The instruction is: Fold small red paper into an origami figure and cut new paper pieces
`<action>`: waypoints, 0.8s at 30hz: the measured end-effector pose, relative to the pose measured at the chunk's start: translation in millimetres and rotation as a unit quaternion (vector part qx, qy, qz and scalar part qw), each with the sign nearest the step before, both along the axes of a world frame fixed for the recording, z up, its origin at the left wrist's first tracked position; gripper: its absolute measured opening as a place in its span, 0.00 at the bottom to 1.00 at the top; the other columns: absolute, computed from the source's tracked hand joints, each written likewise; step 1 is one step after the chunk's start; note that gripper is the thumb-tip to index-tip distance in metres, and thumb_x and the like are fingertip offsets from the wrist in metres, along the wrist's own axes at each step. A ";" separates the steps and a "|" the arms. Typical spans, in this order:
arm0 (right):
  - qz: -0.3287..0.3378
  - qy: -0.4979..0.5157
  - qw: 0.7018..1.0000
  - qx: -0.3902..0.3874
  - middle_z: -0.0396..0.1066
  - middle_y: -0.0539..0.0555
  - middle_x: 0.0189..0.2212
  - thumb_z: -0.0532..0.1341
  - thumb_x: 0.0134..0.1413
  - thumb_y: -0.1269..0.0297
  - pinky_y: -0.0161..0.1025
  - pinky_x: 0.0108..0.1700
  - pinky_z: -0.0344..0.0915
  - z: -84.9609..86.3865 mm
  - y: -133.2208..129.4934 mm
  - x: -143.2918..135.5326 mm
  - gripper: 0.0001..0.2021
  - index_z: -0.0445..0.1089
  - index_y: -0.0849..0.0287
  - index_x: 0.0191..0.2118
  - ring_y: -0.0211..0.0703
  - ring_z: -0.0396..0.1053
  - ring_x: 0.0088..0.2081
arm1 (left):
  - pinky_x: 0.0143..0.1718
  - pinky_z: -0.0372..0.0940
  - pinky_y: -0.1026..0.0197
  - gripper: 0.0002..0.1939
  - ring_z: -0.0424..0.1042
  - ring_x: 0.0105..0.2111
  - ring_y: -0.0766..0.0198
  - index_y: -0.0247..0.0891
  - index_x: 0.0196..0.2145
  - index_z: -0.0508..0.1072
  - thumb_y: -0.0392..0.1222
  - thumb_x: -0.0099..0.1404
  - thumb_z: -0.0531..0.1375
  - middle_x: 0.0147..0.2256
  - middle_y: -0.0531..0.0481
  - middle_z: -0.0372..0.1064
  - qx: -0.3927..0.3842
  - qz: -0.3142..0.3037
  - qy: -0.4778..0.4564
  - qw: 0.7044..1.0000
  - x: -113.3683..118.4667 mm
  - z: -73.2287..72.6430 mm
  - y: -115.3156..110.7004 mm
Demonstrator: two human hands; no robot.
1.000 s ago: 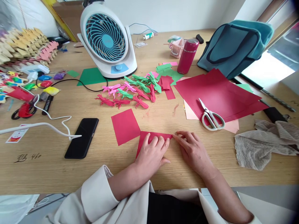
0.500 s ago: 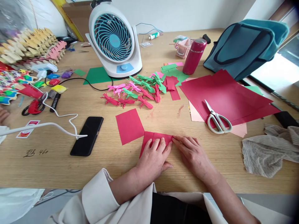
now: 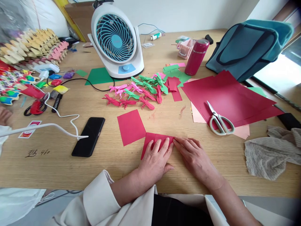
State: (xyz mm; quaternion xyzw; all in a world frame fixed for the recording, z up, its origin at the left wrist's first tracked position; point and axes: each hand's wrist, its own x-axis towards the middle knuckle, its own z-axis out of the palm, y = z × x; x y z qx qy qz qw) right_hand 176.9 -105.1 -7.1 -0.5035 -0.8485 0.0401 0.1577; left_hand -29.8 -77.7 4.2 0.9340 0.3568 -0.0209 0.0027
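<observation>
A red sheet of paper (image 3: 150, 138), partly folded with a crease across it, lies on the table in front of me. My left hand (image 3: 154, 158) rests on top of it with fingers spread, pressing it down and hiding much of it. At its right corner, the fingertips of my right hand (image 3: 194, 157) are pressed together on the paper's edge; the thumb is hidden. A second red paper square (image 3: 131, 127) lies flat just to the left, meeting the folded sheet's corner.
Folded paper pieces (image 3: 141, 91) in pink, green and red lie beyond my hands. White-handled scissors (image 3: 221, 122) rest on large red sheets (image 3: 240, 97) at right. A phone (image 3: 88, 137) with a white cable, a fan (image 3: 117, 40), a red flask (image 3: 197, 58) and a cloth (image 3: 265, 153) stand or lie around.
Both hands stay at the folded red paper with hardly any movement. The whole view has shifted very slightly.
</observation>
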 end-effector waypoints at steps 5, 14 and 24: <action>-0.016 -0.004 1.000 -0.004 0.66 0.60 0.60 0.54 0.66 0.69 0.54 0.60 0.59 2.6 -1.1 -1.4 0.22 0.61 0.59 0.64 0.51 0.66 0.55 | 0.61 0.55 0.40 0.40 0.53 0.64 0.45 0.37 0.67 0.56 0.63 0.66 0.55 0.69 0.44 0.49 -0.004 -0.005 0.016 1.000 0.2 -0.2 0.3; -0.015 -0.012 1.000 -0.010 0.63 0.60 0.62 0.56 0.66 0.64 0.55 0.63 0.55 0.0 -4.5 -1.6 0.25 0.57 0.61 0.66 0.53 0.62 0.59 | 0.68 0.47 0.45 0.44 0.48 0.68 0.52 0.30 0.67 0.55 0.68 0.66 0.50 0.69 0.42 0.45 0.033 -0.037 0.027 0.998 1.4 -4.8 -1.8; -0.015 -0.011 1.000 -0.006 0.63 0.61 0.62 0.56 0.66 0.64 0.56 0.63 0.55 0.8 -5.1 -2.4 0.26 0.56 0.61 0.67 0.53 0.63 0.59 | 0.68 0.48 0.49 0.50 0.48 0.69 0.50 0.27 0.67 0.54 0.71 0.63 0.51 0.69 0.37 0.42 0.014 -0.027 0.034 0.999 3.7 -8.1 -3.0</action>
